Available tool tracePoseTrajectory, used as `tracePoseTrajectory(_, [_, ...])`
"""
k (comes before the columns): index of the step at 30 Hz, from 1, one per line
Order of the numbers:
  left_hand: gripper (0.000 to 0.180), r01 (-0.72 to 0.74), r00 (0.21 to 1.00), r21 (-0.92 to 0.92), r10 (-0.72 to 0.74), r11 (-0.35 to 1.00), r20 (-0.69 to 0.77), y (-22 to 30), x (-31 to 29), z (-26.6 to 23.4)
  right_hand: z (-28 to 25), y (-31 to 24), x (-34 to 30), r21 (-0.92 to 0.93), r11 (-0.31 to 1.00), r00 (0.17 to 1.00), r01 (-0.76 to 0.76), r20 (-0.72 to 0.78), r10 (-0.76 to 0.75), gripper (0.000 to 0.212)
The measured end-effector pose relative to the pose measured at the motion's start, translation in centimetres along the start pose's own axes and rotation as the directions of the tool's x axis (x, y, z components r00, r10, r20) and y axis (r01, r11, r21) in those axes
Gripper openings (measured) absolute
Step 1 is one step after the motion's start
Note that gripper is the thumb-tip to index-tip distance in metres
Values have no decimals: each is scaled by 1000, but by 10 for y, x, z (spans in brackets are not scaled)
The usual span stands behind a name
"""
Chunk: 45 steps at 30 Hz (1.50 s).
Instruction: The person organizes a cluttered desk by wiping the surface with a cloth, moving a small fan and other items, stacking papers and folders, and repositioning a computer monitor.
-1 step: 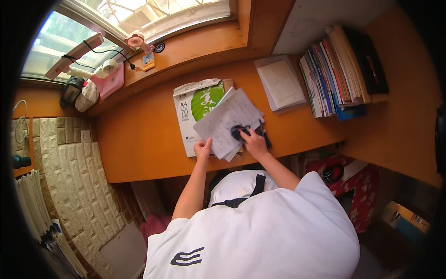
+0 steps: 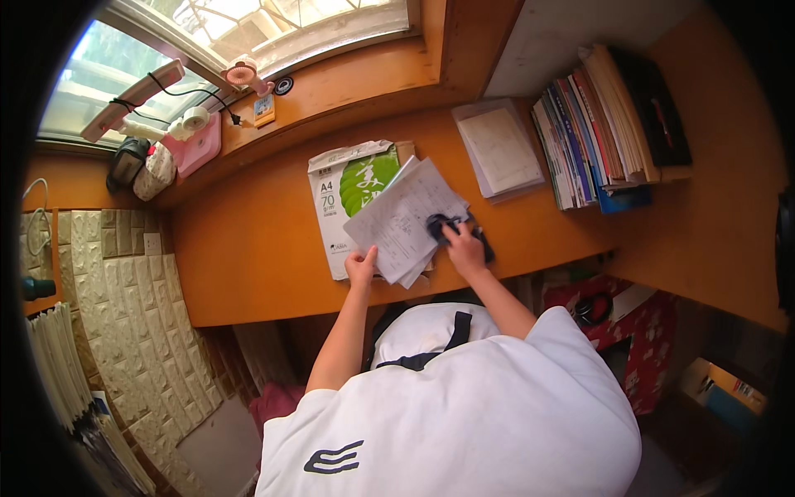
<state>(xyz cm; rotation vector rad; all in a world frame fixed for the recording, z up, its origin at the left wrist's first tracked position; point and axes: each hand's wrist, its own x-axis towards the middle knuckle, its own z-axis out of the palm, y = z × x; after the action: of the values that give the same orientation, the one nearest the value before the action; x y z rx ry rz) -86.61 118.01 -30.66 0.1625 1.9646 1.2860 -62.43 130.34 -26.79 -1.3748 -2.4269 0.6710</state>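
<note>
A fanned stack of handwritten paper sheets [image 2: 396,224] lies over a white and green paper-ream wrapper [image 2: 331,217] on the desk. My left hand [image 2: 361,265] pinches the lower left edge of the sheets, its thumb on top. At their right edge my right hand [image 2: 467,251] closes round a black object [image 2: 439,225], blurred, whose kind I cannot make out. More of something dark [image 2: 484,244] shows beyond the hand, partly hidden by it.
A clear folder with papers [image 2: 501,153] lies at the back right, beside a row of books [image 2: 580,137]. On the left sill stand a pink tray [image 2: 201,149], a small pink fan [image 2: 242,73] and a power strip [image 2: 132,99]. The desk's front edge [image 2: 248,320] runs before me.
My right hand and the black object have shifted a little to the right, from over the sheets toward their right edge. My left hand keeps its place.
</note>
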Motion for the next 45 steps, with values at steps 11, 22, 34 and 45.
tracePoseTrajectory(11, [6,-705,694,462,659,538,291,119,-85,-12,-164,-9,17,-151,985,984,-80,-168,54,106])
tracePoseTrajectory(22, [82,-876,145,480,924,-47,355,272,-157,-24,-150,-108,51,661,611,897,437,-267,-353,17])
tracePoseTrajectory(34, [56,-442,832,-142,464,886,304,40,-1,-44,-30,-82,28,895,445,992,43,14,-125,13])
tracePoseTrajectory(45, [80,-609,783,510,565,607,261,129,-45,3,-168,57,105,845,495,975,-204,128,183,45])
